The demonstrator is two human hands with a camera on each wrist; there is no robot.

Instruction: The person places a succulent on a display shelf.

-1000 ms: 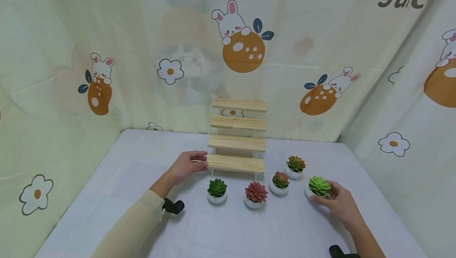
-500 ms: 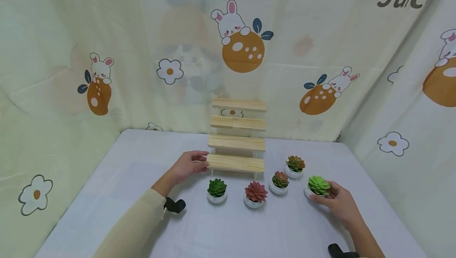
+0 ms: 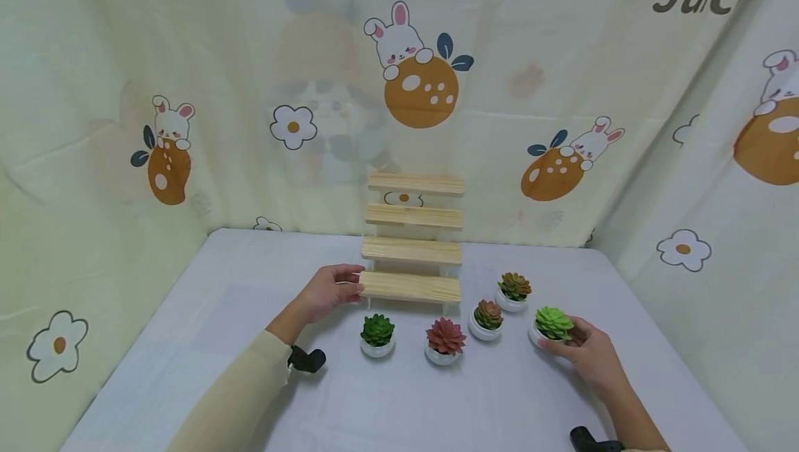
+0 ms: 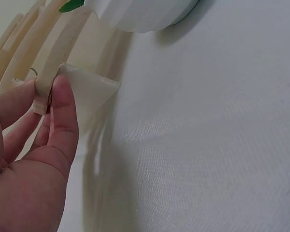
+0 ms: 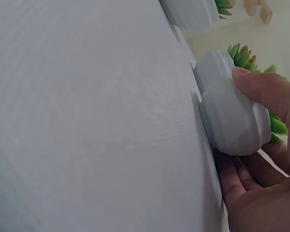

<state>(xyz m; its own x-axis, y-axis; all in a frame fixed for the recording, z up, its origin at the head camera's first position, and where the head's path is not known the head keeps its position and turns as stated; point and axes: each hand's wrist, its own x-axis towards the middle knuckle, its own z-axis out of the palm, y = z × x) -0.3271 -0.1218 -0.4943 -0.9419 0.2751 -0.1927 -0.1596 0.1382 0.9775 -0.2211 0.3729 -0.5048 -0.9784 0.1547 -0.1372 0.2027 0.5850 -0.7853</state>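
A four-tier wooden display shelf stands at the back middle of the table. My left hand holds the left end of its lowest board. The left wrist view shows the board's end pinched between thumb and fingers. On the right, my right hand grips a light green potted succulent, thumb and fingers around its white pot. That pot sits on or just at the tabletop; I cannot tell which.
Before the shelf stand a dark green succulent and a red succulent. Right of them are a reddish-green succulent and an orange-green succulent, close to the held pot. A printed curtain hangs behind the white table.
The head view has shifted slightly, so everything sits a little further left. The light green succulent has edged very slightly left with my right hand. My left hand keeps its hold.
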